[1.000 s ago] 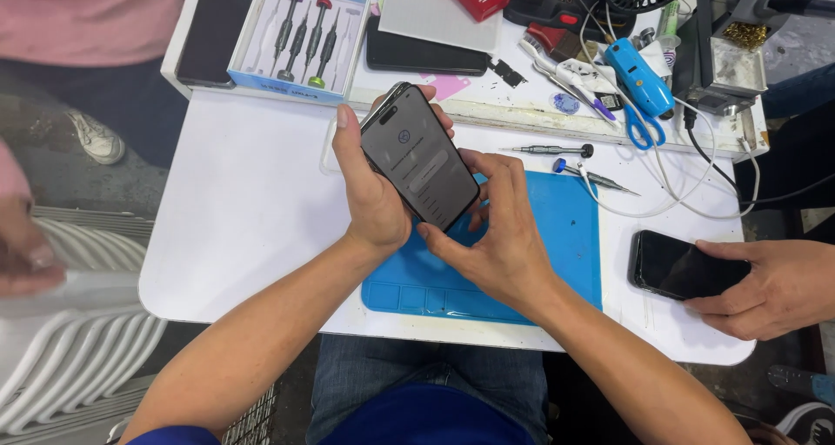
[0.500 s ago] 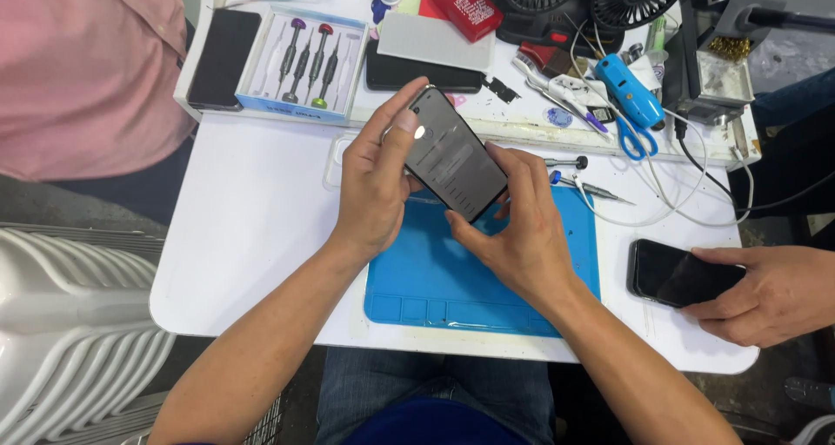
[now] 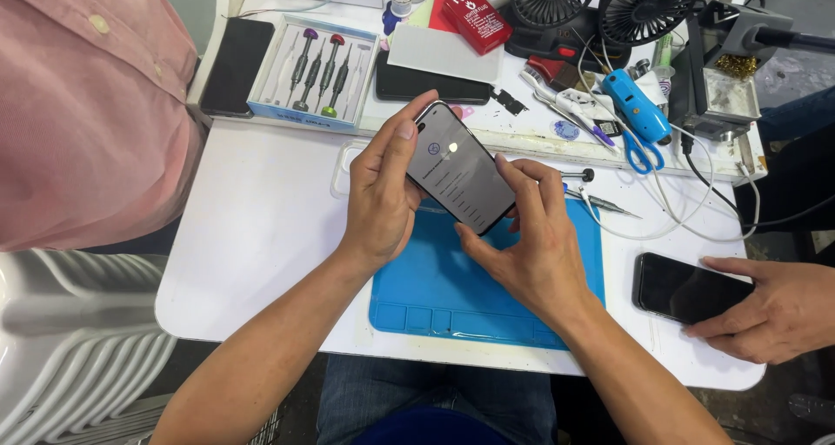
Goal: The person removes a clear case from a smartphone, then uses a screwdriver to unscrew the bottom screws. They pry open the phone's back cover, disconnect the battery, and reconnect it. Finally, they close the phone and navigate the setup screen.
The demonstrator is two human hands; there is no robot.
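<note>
Looking down through the head view, the only view supplied, I see both hands raised over the white worktop (image 3: 261,236) with a dark smartphone (image 3: 461,168) held between them, tilted, screen up and lit.

Left hand (image 3: 378,197): its fingers are closed around the phone's left edge, thumb laid along the upper screen border. Right hand (image 3: 535,236): its fingers are curled against the phone's lower right edge and corner, thumb beneath; I judge this a supporting grip, though the contact under the phone is hidden.

The phone sits in the air above the top edge of the blue work mat (image 3: 487,280), not resting on it.

Surroundings: a tray of precision screwdrivers (image 3: 317,66) lies beyond the left hand, a second dark phone (image 3: 235,66) beside it at the worktop's far left. Blue-handled scissors (image 3: 639,149), white cables (image 3: 687,210) and loose drivers lie right of the mat. Two small black fans (image 3: 600,6) stand at the rear. Another person's hand (image 3: 774,310) rests on a third phone (image 3: 683,288) at the right edge; a person in a pink shirt (image 3: 87,106) stands at the left.

Risk assessment, as judgement only: the phone is carried by edge contact alone, so a slackened grip could drop it onto the mat or the loose tools. The nearby driver tips could mark the glass. The cables near the right wrist could snag.
</note>
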